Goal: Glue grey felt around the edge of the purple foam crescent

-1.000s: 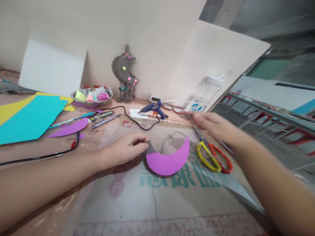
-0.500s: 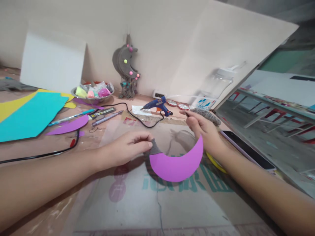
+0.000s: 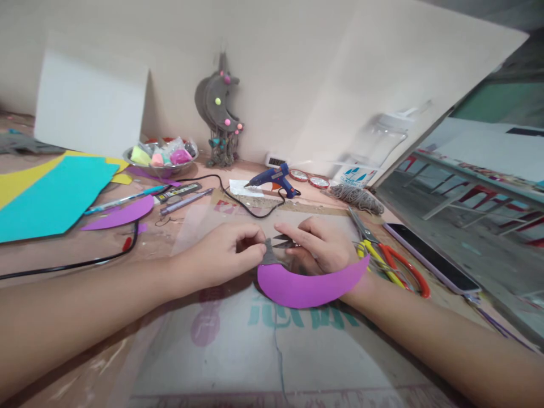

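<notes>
A purple paper crescent (image 3: pixel 306 286) lies on a printed cardboard sheet (image 3: pixel 238 345). Its left tip is wrapped in grey twine (image 3: pixel 268 258). My left hand (image 3: pixel 221 255) pinches that wrapped tip between thumb and fingers. My right hand (image 3: pixel 323 246) rests just behind the crescent with its fingers curled round a small dark pointed tool (image 3: pixel 283 241), which looks like thread snips. The tool's tips point at the wrapped end and almost touch my left fingers.
Scissors with yellow and red handles (image 3: pixel 393 263), a phone (image 3: pixel 429 258) and a twine bundle (image 3: pixel 357 198) lie to the right. A blue glue gun (image 3: pixel 274 178) with a black cable, a bowl of clay (image 3: pixel 164 158), a moon ornament (image 3: pixel 219 107), pens and teal paper (image 3: pixel 51 195) sit behind and left.
My right hand came back from the far right side to the crescent's wrapped tip, now with the small dark tool in it. The crescent's right end dropped flat. My left hand kept its pinch.
</notes>
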Demonstrator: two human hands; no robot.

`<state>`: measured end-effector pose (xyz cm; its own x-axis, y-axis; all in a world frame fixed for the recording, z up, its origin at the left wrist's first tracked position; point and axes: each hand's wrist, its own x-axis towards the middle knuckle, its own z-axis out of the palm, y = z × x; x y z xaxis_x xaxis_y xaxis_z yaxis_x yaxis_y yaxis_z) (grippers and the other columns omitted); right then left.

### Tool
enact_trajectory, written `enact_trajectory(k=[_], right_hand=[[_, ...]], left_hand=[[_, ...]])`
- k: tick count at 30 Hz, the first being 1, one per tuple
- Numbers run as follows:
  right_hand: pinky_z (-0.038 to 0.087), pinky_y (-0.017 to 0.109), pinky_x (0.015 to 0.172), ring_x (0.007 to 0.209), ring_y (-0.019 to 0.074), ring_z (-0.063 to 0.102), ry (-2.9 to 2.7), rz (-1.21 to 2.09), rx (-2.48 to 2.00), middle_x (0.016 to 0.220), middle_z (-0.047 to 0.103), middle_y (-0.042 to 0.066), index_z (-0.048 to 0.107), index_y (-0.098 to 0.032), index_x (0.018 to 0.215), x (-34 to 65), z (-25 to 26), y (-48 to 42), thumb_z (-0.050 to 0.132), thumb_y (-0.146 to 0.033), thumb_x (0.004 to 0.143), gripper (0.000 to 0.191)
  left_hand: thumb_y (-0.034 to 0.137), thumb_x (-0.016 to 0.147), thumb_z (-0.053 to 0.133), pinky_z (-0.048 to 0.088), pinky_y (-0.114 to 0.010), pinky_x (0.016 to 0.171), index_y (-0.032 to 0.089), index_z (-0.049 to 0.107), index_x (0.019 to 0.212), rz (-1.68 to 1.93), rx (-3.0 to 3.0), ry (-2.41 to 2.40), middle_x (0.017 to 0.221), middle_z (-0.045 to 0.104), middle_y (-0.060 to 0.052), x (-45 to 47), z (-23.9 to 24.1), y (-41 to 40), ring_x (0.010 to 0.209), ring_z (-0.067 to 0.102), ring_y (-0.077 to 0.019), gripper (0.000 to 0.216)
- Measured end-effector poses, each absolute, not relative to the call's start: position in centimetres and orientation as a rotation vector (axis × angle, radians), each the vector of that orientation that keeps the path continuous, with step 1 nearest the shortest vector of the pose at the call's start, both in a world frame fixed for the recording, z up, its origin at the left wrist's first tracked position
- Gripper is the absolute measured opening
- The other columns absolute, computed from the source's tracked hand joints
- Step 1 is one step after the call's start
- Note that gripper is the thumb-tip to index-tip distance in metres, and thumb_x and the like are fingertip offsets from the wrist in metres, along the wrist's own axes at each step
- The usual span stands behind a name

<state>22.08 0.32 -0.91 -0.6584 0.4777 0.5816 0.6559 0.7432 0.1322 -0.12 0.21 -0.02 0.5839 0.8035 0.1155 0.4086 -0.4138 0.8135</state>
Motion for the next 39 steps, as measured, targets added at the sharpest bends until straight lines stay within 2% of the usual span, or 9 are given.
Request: enact_trajectory(k=[20,39], right_hand=[[0.044,0.025,0.059,0.064,0.0141,0.055,-2.475,-0.452,-0.815,0.066,0.056,0.003,0.064,-0.017,0.113,22.16,-1.14,0.25,0.043,-0.032,0.093,0.033],[0.043,0.024,0.058,0.061,0.0125,0.054,-2.415,-0.236,-0.786,0.065,0.054,0.002,0.065,-0.018,0.109,21.96,-1.27,0.37,0.046,-0.033,0.092,0.029]], left_hand=[[0.021,0.077,0.044,0.030,-0.022,0.051,0.017,0.049,0.066,0.636,2.048,0.966,0.056,0.043,0.006,-0.11,-0.16,0.42,0.055,0.042,-0.0097,0.013],[0.023,0.078,0.043,0.030,-0.023,0.053,0.017,0.050,0.068,0.602,2.054,0.987,0.060,0.044,0.005,-0.23,-0.22,0.46,0.059,0.043,-0.0110,0.014]])
